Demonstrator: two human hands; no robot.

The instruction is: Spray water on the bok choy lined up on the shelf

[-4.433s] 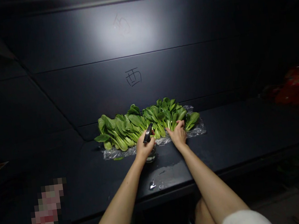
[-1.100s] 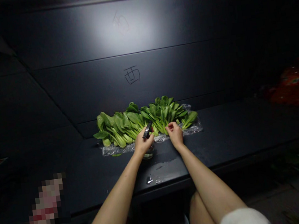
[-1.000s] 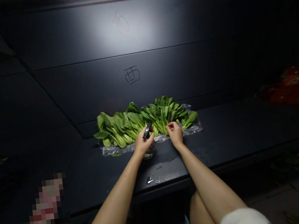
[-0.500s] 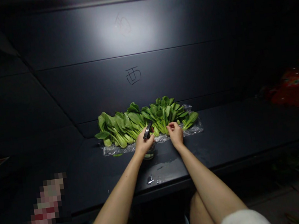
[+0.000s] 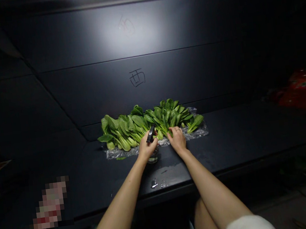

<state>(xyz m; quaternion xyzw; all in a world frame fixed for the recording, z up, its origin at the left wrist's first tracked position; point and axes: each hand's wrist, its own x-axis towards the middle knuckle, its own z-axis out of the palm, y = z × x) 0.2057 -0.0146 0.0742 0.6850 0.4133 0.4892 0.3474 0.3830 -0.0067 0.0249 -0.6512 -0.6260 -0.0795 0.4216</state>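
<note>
A row of green bok choy (image 5: 132,126) lies on a crumpled clear plastic sheet (image 5: 118,153), with leaves toward the back and pale stems toward me. My left hand (image 5: 146,148) grips a small black tool (image 5: 151,134), its exact kind unclear, just in front of the row. My right hand (image 5: 177,140) rests on the pale stems, fingers closed around them. A small glass jar (image 5: 153,159) stands partly hidden below my left hand.
The dark table (image 5: 228,135) has a wet patch (image 5: 163,176) near its front edge. A dark wall panel with a handwritten character (image 5: 136,78) rises behind. Red bags (image 5: 303,92) lie at far right. A pixelated object (image 5: 49,209) sits at lower left.
My right hand has shifted slightly left and down onto the stems. My left hand and the black tool stay nearly still.
</note>
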